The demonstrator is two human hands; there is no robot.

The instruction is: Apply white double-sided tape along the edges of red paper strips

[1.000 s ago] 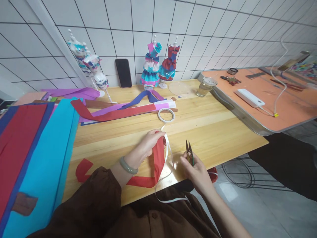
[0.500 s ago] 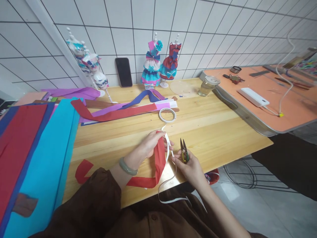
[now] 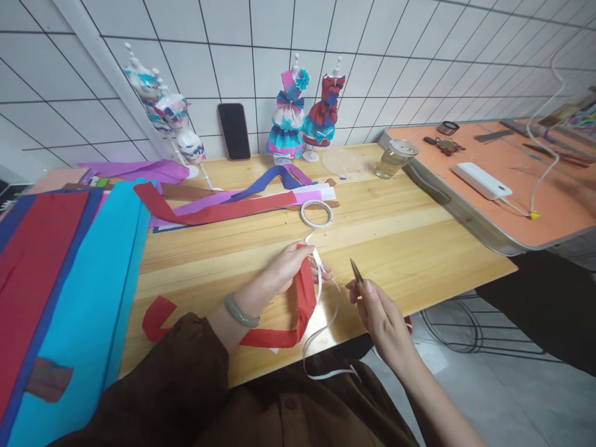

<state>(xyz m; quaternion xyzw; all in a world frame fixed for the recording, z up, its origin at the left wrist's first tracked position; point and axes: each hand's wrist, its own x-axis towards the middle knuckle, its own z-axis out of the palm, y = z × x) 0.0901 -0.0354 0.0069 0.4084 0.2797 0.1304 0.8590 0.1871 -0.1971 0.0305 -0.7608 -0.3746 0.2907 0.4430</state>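
My left hand [image 3: 292,267] is closed on the end of a red crepe paper strip [image 3: 305,298], which loops down and trails left along the table's front edge. A narrow white tape [image 3: 317,273] hangs at the fingers of that hand. Its loose length curls down over the edge onto my lap. To the right, my right hand [image 3: 379,310] is closed round small thread snips [image 3: 356,271], whose blades are together and point up and away. Beyond my left hand lies a white tape roll [image 3: 316,213], flat on the wooden table [image 3: 395,242].
Cut strips, one of them red [image 3: 223,212], lie behind the hands. Blue crepe paper sheets [image 3: 97,279] cover the left side. Several small dressed mannequins [image 3: 286,118] and a phone [image 3: 234,131] stand by the wall. A cup [image 3: 395,159] sits near the orange table [image 3: 535,211].
My right hand has drawn away to the right, off the white tape. The snips have turned and their blades are closed. My left hand keeps its hold on the red strip.
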